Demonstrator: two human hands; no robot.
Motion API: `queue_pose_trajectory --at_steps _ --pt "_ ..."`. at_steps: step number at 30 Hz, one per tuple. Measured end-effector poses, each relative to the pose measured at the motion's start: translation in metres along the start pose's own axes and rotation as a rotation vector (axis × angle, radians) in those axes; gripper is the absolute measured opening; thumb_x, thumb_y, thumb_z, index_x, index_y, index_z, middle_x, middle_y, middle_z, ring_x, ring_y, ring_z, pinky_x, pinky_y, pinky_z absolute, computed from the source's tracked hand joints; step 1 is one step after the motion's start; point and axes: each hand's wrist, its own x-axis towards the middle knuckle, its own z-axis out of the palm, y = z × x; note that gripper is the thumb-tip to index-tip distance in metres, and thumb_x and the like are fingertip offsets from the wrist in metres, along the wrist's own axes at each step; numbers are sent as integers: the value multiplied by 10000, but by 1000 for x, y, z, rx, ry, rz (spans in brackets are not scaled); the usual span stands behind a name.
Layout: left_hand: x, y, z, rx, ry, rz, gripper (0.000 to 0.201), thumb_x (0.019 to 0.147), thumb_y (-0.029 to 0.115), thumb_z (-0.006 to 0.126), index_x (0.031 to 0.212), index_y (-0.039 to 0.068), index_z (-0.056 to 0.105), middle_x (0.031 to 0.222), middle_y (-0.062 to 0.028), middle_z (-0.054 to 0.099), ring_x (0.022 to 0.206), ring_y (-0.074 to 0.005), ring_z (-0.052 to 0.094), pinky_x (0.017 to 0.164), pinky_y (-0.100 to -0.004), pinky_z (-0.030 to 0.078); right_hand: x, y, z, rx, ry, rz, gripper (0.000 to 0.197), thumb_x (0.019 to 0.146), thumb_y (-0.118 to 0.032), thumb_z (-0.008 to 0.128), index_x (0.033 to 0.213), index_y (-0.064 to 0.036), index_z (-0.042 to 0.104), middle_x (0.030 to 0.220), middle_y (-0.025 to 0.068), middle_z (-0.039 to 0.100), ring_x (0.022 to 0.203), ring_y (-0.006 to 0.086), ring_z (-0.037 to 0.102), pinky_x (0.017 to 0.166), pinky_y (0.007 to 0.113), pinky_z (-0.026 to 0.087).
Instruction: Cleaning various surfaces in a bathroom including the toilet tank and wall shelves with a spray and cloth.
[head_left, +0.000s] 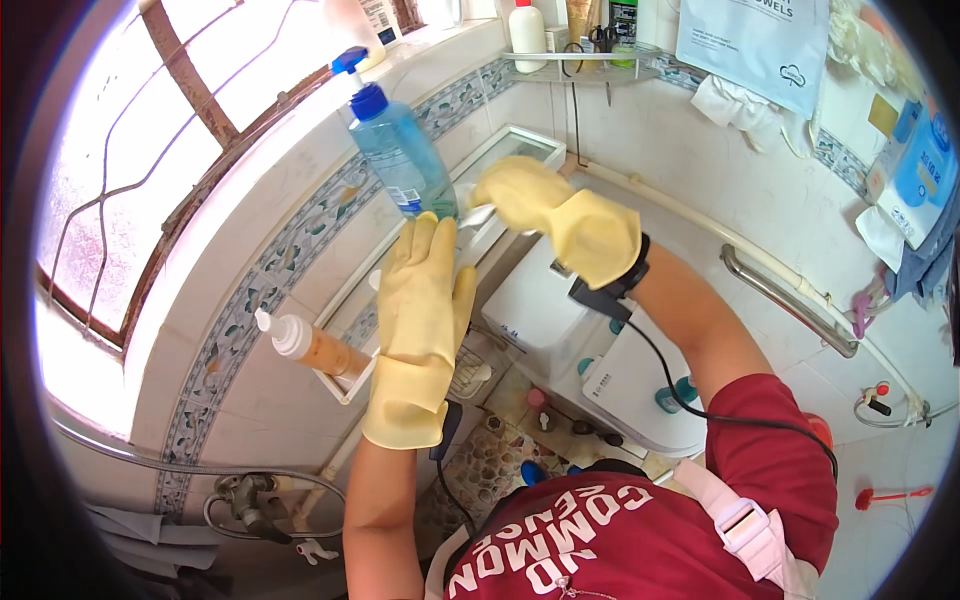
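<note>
My left hand (pixel 415 300), in a yellow rubber glove, has its fingers stretched out and its thumb apart. Its fingertips meet the lower end of a clear blue pump bottle (pixel 405 155), which stands on a white-framed glass wall shelf (pixel 515 150); I cannot tell whether they press on it. To the right of that bottle, my gloved right hand (pixel 560 215) is curled over the shelf, slightly blurred. A white, cloth-like piece (pixel 476 214) shows under its fingers. Nearer along the shelf, an orange pump bottle (pixel 315 347) with a white top leans left.
Below the shelf are a white washing machine (pixel 535 300) and a toilet (pixel 640 395). A corner rack (pixel 590 68) carries several bottles. A barred window (pixel 150 150) is at left, with a tap (pixel 248 505) below. A metal grab bar (pixel 785 300) runs along the right wall.
</note>
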Motion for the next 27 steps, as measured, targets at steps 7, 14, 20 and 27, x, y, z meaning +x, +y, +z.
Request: queue_pose_trajectory --at_steps 7,14,20,27 --pt "-6 -8 9 -26 -48 -41 469 804 54 730 1252 -23 616 1241 -209 645 1181 -416 595 995 -468 505 3 80 -25 -158 -143 328 417 780 1 615 1123 -163 787 981 176 750 910 414 706 834 496 553" --pt "-6 -10 11 -28 -36 -24 392 790 31 720 1164 -25 620 1167 -202 649 1098 -409 602 930 -477 505 -5 30 5 217 119 -240 388 747 -23 611 1078 -118 790 1005 174 750 962 414 679 883 485 534" --pt "-5 -4 6 -58 -29 -76 481 798 27 712 1261 -43 602 1265 -228 642 1207 -431 583 1007 -473 496 16 62 -6 -71 50 264 200 798 -102 668 961 -91 784 932 185 743 901 410 705 835 499 557" --pt "-8 -9 8 -22 44 -28 421 789 28 707 1193 -38 611 1179 -212 659 1108 -428 606 965 -483 507 33 56 12 223 58 -237 448 705 -45 758 1151 -81 743 1086 168 743 1092 389 667 926 467 541"
